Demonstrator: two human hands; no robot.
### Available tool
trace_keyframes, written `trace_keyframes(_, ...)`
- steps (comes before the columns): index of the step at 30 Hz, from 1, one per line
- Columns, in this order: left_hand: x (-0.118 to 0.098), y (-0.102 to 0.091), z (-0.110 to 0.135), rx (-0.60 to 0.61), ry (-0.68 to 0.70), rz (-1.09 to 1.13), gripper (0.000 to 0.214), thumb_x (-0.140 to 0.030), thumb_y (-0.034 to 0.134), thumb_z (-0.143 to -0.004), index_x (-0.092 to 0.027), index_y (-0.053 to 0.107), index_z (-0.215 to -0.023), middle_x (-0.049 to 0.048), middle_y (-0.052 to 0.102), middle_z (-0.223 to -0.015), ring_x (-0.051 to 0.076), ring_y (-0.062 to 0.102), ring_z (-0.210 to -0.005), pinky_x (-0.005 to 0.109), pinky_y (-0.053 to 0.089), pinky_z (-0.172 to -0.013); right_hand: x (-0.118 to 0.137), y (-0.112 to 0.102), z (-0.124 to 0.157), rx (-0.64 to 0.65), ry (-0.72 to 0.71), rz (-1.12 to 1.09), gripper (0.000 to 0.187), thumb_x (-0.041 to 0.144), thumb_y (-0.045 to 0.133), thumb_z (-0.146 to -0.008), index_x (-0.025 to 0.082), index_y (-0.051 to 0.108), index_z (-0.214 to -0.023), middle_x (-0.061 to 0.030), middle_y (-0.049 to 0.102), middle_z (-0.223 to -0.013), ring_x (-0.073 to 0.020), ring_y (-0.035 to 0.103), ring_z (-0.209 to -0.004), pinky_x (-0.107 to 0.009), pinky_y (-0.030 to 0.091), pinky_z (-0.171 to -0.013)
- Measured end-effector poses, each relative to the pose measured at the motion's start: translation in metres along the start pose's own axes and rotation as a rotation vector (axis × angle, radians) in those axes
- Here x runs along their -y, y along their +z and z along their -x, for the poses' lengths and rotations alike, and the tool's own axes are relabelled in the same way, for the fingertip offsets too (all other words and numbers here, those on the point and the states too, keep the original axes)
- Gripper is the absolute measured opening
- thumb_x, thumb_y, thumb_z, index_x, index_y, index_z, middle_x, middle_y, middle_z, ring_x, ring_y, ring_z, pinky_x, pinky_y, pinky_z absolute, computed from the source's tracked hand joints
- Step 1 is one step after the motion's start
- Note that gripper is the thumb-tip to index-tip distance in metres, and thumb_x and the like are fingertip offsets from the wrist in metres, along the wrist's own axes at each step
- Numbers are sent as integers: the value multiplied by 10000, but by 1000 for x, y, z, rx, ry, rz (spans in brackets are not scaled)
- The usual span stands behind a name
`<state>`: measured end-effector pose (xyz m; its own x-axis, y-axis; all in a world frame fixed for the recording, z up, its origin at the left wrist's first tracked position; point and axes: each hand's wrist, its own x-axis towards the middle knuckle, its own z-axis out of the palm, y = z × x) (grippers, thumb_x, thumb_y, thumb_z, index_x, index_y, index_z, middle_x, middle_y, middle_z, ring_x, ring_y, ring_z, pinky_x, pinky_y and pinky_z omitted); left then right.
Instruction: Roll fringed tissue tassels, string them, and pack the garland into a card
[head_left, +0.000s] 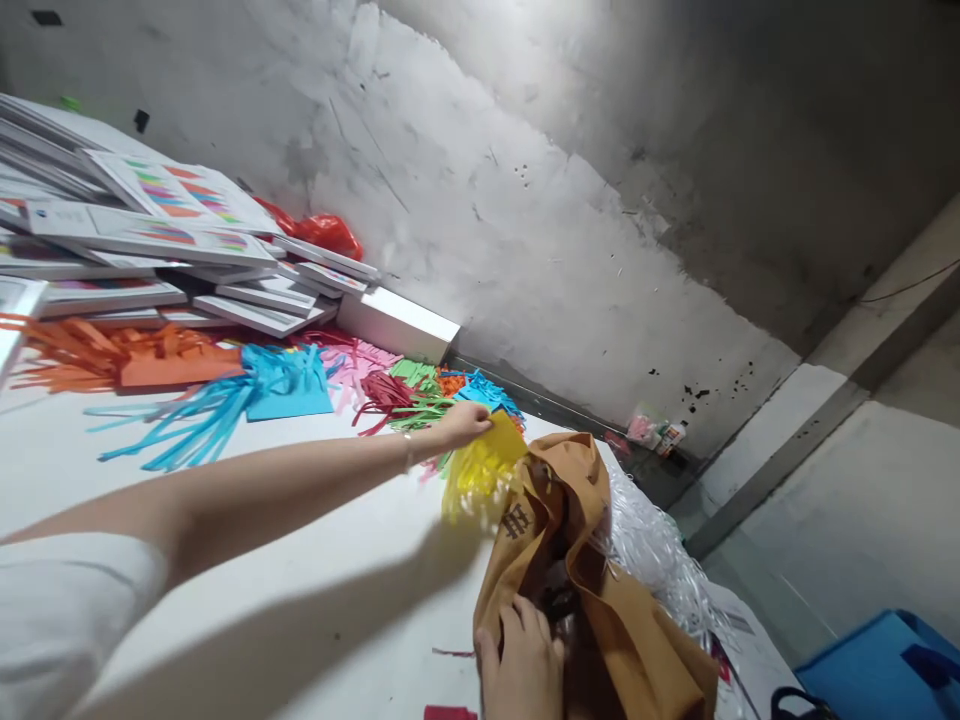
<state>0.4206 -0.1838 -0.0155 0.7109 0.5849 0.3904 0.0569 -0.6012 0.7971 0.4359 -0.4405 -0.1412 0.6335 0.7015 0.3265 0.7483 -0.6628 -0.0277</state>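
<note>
My left arm stretches across the white table (pixel 225 600). My left hand (pixel 461 422) pinches a yellow sheet of fringed paper (pixel 484 470), its cut strips hanging down and blurred. Just right of it lies a brown cloth bag (pixel 600 600) with dark printed characters. My right hand (pixel 521 665) grips the bag's edge at its opening. Behind my left hand lie piles of fringed paper: orange (pixel 135 362), blue (pixel 255 395), pink (pixel 356 362), dark red, green (pixel 412 385).
Stacks of flat white boxes with coloured prints (pixel 165 240) fill the back left. A red plastic bag (pixel 322 230) lies by the grey wall. Shredded white plastic (pixel 652 540) sits behind the brown bag. A blue container (pixel 877 660) stands on the floor at lower right.
</note>
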Motion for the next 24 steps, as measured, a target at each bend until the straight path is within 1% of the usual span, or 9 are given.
trace_keyframes(2, 10, -37, 18, 9, -92, 120, 343, -358, 623, -970, -110, 636, -1206, 49, 625, -1239, 325, 634, -1064, 443, 559, -892, -2, -2, 0, -94, -39, -2, 271, 166, 660, -854, 236, 737, -1104, -139, 675, -1289, -378, 620, -1196, -552, 487, -915)
trace_keyframes(4, 18, -68, 43, 45, -182, 228, 304, -351, 608, -981, -120, 639, -1177, 58, 647, -1175, 263, 660, -994, 409, 575, -838, -2, -6, 0, -268, -110, -24, 246, 189, 655, -866, 219, 741, -1095, -169, 663, -1297, -412, 613, -1200, -613, 461, -938)
trace_keyframes(7, 22, -93, 91, 93, -289, 390, 330, -445, 649, -926, -118, 668, -965, 35, 673, -844, 163, 641, -707, 302, 542, -659, 9, -17, 3, -562, -290, -188, 235, 209, 570, -936, 217, 736, -1103, -159, 720, -1182, -362, 669, -1127, -571, 486, -946)
trace_keyframes(9, 18, -94, 126, 111, -324, 491, 439, -555, 695, -824, -117, 670, -832, 8, 629, -692, 145, 585, -607, 266, 476, -596, 27, -27, 7, -664, -419, -354, 248, 182, 540, -947, 241, 731, -1094, -113, 761, -1062, -299, 716, -1024, -487, 535, -901)
trace_keyframes(11, 8, -86, 159, 138, -346, 586, 501, -618, 723, -742, -123, 675, -800, 6, 621, -677, 138, 550, -598, 259, 441, -594, 51, -39, 12, -676, -494, -490, 266, 167, 527, -949, 263, 719, -1108, -78, 771, -1016, -260, 731, -968, -429, 563, -864)
trace_keyframes(15, -12, -72, 206, 239, -329, 820, 498, -637, 694, -784, -139, 697, -798, 15, 637, -748, 159, 547, -731, 280, 444, -724, 99, -56, 17, -607, -477, -539, 291, 314, 594, -956, 201, 677, -1211, -107, 748, -1121, -275, 717, -1018, -421, 576, -869)
trace_keyframes(19, -12, -73, 224, 248, -286, 847, 484, -634, 634, -847, -164, 731, -907, 46, 677, -941, 223, 560, -966, 331, 447, -887, 121, -62, 20, -555, -408, -530, 234, 264, 520, -999, 167, 707, -1100, -85, 769, -1022, -218, 738, -926, -342, 576, -841)
trace_keyframes(21, -6, -75, 228, 262, -287, 821, 481, -628, 626, -851, -165, 736, -924, 52, 684, -950, 230, 564, -963, 342, 451, -885, 124, -61, 25, -524, -367, -548, 230, 286, 521, -1006, 165, 711, -1049, -72, 773, -952, -186, 745, -860, -280, 575, -784)
trace_keyframes(24, 3, -73, 233, 289, -289, 771, 465, -601, 594, -871, -164, 743, -923, 49, 690, -893, 226, 577, -905, 344, 461, -852, 128, -57, 33, -546, -292, -516, 323, 407, 560, -986, 135, 694, -1097, -98, 767, -943, -202, 745, -827, -277, 569, -738)
